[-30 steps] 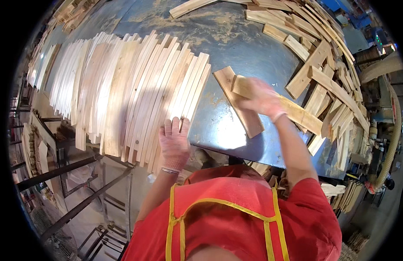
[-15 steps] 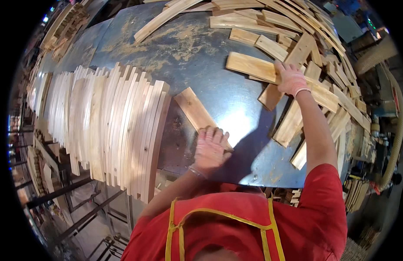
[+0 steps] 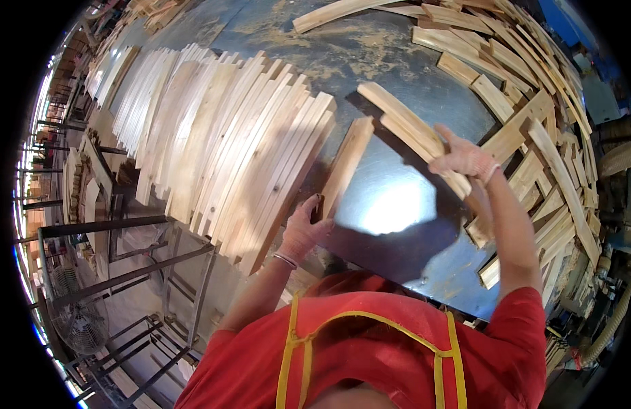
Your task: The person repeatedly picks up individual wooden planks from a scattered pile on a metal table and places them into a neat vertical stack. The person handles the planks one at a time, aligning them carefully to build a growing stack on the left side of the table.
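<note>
Swung round since half a second ago: short wooden plank [image 3: 347, 160], now slanting just right of the slat row [image 3: 220, 129], head view. Left hand [image 3: 304, 230] at the row's near right corner, plank's near end between thumb and curled fingers. Right hand [image 3: 462, 160], farther right of the row, clasps two overlapping boards [image 3: 405, 123]; both run out beyond its fingers.

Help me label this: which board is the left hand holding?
The single board between the packed row and the boards in the right hand; it alone has its near end in the left hand.
</note>
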The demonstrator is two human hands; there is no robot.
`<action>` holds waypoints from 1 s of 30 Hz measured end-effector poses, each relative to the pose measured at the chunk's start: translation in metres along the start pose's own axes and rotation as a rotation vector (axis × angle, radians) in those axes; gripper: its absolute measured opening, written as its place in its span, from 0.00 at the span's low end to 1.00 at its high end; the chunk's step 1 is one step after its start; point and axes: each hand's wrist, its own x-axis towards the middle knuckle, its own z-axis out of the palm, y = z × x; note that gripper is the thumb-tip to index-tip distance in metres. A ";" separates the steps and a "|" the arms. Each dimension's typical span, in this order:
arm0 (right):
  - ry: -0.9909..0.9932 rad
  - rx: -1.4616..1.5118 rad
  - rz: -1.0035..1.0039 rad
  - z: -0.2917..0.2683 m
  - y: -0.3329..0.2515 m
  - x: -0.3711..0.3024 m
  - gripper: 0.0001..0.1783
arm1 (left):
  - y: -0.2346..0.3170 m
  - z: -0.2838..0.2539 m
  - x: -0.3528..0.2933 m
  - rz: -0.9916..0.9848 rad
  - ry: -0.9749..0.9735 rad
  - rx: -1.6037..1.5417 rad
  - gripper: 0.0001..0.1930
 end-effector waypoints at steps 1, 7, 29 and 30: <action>0.039 0.139 -0.004 0.024 0.007 0.014 0.72 | -0.005 -0.009 0.003 -0.101 -0.105 -0.360 0.37; 0.127 0.874 -0.016 0.196 -0.066 0.058 0.50 | -0.001 -0.044 -0.012 0.020 -0.121 -0.298 0.32; 0.739 -0.001 0.551 0.140 0.079 -0.151 0.62 | 0.104 0.120 0.011 0.829 -0.159 0.681 0.49; 0.394 -0.056 0.534 0.137 0.065 -0.165 0.59 | 0.110 0.137 0.010 0.780 -0.253 0.598 0.50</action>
